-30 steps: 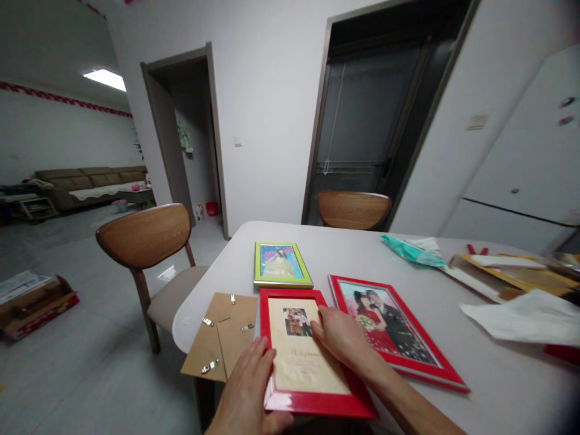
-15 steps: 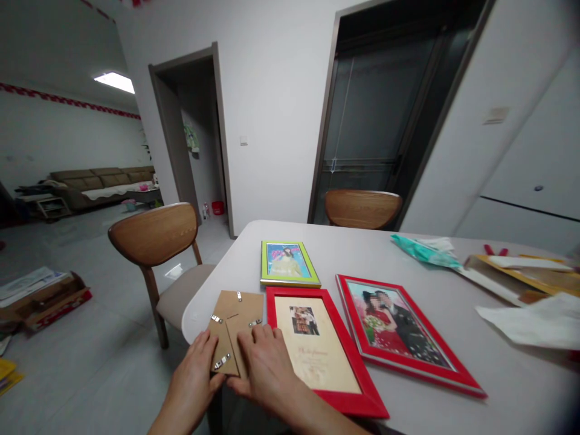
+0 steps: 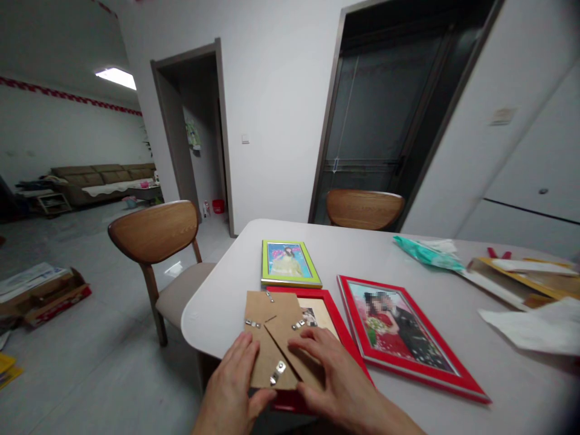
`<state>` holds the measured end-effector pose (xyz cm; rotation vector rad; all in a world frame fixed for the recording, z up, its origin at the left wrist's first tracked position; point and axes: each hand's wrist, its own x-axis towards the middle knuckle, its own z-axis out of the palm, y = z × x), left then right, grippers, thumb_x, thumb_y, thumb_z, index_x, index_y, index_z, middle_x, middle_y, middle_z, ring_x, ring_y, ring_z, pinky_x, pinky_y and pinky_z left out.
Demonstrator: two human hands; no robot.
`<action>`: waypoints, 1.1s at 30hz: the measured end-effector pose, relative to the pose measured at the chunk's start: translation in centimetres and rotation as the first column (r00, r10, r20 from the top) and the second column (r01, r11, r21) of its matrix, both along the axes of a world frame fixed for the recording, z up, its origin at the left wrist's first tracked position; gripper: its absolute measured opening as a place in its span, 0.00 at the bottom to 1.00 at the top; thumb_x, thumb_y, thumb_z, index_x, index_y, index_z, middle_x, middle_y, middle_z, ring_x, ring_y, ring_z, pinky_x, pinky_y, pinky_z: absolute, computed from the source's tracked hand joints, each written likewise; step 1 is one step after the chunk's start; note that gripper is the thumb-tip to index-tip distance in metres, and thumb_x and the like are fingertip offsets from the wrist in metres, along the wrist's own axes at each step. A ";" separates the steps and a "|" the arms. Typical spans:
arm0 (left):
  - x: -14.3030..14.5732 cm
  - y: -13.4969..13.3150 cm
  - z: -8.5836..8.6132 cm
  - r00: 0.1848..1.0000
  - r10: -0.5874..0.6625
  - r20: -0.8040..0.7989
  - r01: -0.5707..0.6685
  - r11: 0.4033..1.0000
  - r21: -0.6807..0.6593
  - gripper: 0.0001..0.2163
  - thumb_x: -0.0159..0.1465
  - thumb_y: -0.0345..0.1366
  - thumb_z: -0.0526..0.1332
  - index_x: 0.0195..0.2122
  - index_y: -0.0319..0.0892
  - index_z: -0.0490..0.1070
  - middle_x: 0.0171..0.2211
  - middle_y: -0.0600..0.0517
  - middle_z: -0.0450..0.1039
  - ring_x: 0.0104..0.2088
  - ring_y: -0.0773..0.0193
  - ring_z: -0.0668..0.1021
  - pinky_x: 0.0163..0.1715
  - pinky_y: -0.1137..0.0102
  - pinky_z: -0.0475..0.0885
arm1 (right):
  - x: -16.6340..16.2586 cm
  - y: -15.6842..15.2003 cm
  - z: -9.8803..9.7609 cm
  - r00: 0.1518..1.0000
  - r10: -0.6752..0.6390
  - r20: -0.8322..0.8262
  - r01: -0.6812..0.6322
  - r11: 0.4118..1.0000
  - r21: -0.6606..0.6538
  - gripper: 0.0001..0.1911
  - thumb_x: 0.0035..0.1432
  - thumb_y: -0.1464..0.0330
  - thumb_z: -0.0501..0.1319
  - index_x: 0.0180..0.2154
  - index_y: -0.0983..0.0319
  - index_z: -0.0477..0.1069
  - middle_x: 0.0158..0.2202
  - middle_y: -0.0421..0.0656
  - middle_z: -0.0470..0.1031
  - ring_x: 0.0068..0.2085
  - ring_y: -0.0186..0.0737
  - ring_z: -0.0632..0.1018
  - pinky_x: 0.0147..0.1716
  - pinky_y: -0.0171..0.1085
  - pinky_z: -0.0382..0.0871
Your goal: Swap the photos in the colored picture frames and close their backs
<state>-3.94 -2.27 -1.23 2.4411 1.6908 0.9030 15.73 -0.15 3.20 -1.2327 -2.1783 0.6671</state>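
Over the nearer red rectangular picture frame (image 3: 339, 326), the flat brown metal-clipped board (image 3: 267, 347) is held between the left hand (image 3: 231, 383) and right hand (image 3: 338, 377), fingers half-curled; contact beneath cannot be judged.

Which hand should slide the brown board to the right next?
Probably the left hand: it's at the left edge of the brown board, so it could push rightward. The right hand is on the opposite side.

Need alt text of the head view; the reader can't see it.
The left hand and right hand hold a brown backing board over a red frame on a white table. Beyond lies a green-framed photo; to the right, another red-framed photo.
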 end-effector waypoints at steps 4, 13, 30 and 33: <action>3.6 0.6 0.0 0.994 -0.100 -0.039 0.092 0.980 -0.178 0.25 0.45 0.30 0.63 0.47 0.33 0.64 0.50 0.37 0.62 0.49 0.51 0.67 0.47 0.59 0.65 | 3.9 -0.1 -1.2 0.995 -0.091 0.051 0.092 0.996 -0.011 0.21 0.40 0.73 0.56 0.41 0.59 0.67 0.44 0.46 0.64 0.45 0.42 0.65 0.46 0.42 0.58; 6.2 2.0 2.3 0.987 -0.125 -0.102 0.081 0.929 -0.362 0.20 0.49 0.32 0.60 0.44 0.34 0.66 0.50 0.37 0.63 0.51 0.50 0.65 0.51 0.52 0.56 | 5.6 0.4 -3.9 0.967 -0.211 0.144 0.199 0.975 0.095 0.17 0.42 0.70 0.56 0.39 0.60 0.69 0.42 0.47 0.66 0.44 0.44 0.66 0.44 0.43 0.58; 4.6 1.5 2.0 0.964 -0.238 -0.121 0.169 0.894 -0.416 0.29 0.45 0.41 0.64 0.49 0.36 0.61 0.54 0.41 0.57 0.55 0.54 0.59 0.53 0.57 0.53 | 4.6 4.0 -3.7 0.821 -0.399 0.409 0.288 0.907 0.307 0.15 0.53 0.67 0.48 0.41 0.61 0.68 0.44 0.49 0.65 0.43 0.46 0.66 0.41 0.43 0.57; 4.6 1.6 1.7 0.968 -0.217 -0.127 0.148 0.900 -0.410 0.30 0.45 0.41 0.64 0.49 0.35 0.61 0.54 0.41 0.57 0.54 0.54 0.60 0.53 0.59 0.55 | 4.6 4.7 -4.0 0.807 -0.405 0.429 0.300 0.908 0.293 0.14 0.54 0.67 0.47 0.34 0.63 0.70 0.39 0.50 0.66 0.40 0.43 0.67 0.40 0.41 0.58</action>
